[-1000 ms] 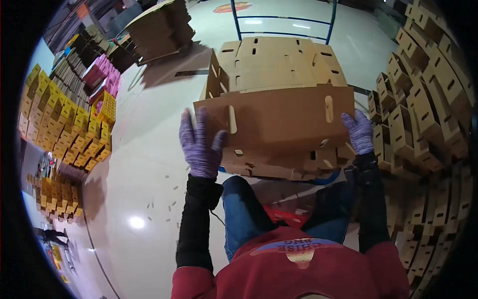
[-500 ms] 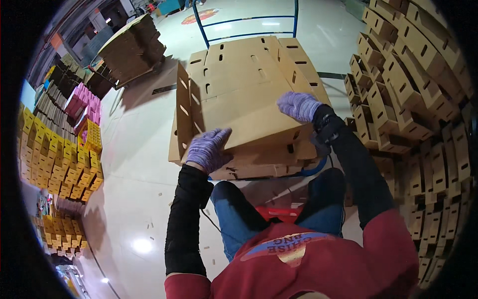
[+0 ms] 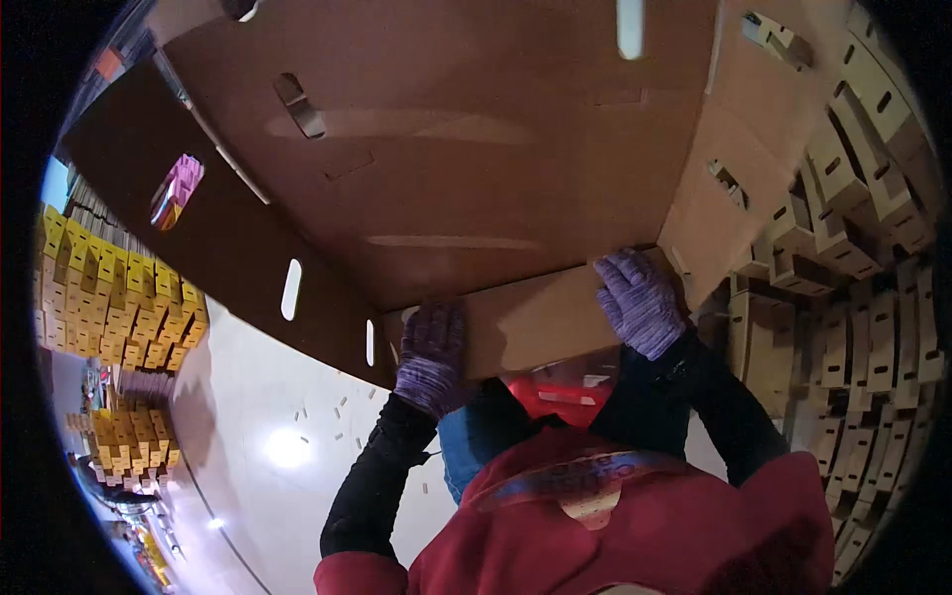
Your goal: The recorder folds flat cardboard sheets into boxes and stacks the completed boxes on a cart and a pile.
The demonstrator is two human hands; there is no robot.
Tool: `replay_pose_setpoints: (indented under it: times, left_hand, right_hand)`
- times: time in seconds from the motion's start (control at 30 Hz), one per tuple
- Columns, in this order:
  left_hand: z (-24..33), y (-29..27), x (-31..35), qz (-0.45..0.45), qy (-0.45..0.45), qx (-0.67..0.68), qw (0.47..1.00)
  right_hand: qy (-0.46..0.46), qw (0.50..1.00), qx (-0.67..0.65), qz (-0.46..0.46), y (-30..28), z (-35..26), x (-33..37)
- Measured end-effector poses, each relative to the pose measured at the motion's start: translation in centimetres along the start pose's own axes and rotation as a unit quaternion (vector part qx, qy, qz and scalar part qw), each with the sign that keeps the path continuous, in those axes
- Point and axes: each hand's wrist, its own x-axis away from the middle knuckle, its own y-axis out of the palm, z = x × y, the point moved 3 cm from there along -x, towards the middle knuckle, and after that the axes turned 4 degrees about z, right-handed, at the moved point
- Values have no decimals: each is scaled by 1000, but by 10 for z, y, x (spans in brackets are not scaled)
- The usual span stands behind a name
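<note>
In the head view, the carton (image 3: 496, 188) tilts up before the person's legs (image 3: 480, 428), side flaps (image 3: 238, 233) raised. Left hand (image 3: 430, 357) and right hand (image 3: 642, 304) lie on its near flap (image 3: 531, 319); thumbs hidden, I cannot tell whether they grip.

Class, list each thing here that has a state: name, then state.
Cardboard box: part-folded, tilted
Near flap: bent at an angle
Left side panel: slots open
Left hand: gloved, on the near flap
Right hand: gloved, on the near flap
Yellow boxes: stacked
Brown boxes: stacked
</note>
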Motion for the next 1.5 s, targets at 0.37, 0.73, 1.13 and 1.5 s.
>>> replay_pose_setpoints:
  times: [0.37, 0.73, 1.13, 1.5]
  left_hand:
    - [-4, -5, -24, -119, 27, 23, 992]
    - [39, -115, -79, 89, 2, 36, 995]
    - [112, -31, -207, -39, -115, 53, 991]
    - [-12, -77, -52, 71, 136, -19, 988]
  right_hand:
    - [-9, 997, -3, -70, 4, 10, -8]
    - [210, 817, -531, 78, -28, 13, 7]
    - [171, 907, -361, -132, 42, 71, 141]
    - [322, 914, -197, 151, -30, 217, 192]
